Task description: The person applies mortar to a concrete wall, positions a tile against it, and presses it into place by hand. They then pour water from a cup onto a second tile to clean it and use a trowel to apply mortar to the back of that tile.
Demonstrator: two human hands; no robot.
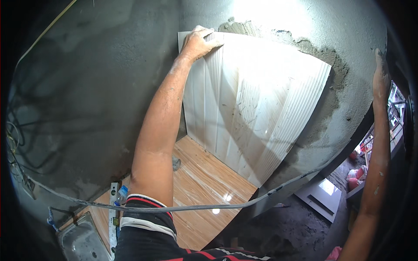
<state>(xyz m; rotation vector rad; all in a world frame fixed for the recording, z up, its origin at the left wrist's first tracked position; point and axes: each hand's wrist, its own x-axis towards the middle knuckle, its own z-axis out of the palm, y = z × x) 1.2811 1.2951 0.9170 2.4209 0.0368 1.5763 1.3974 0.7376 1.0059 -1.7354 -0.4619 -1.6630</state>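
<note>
A large white wall tile (257, 95) with grey ribbed stripes stands against the wall, its lower edge by the wood-patterned slab. My left hand (200, 43) is closed over its top edge near the left corner, with the thumb on the tile's face. Grey wet mortar (335, 78) shows on the wall along the tile's top and right sides. At the far right, my right hand (381, 80) rests at the wall's outer edge, with one digit stretched upward. Its other fingers are mostly hidden, and I see nothing held in it.
Below the tile lies a glossy wood-patterned slab (204, 174). A grey cable (257, 200) sags across the view in front. At lower left are a metal sink (85, 239) and a spirit level (113, 217). A white panel (320, 198) lies on the dark floor at right.
</note>
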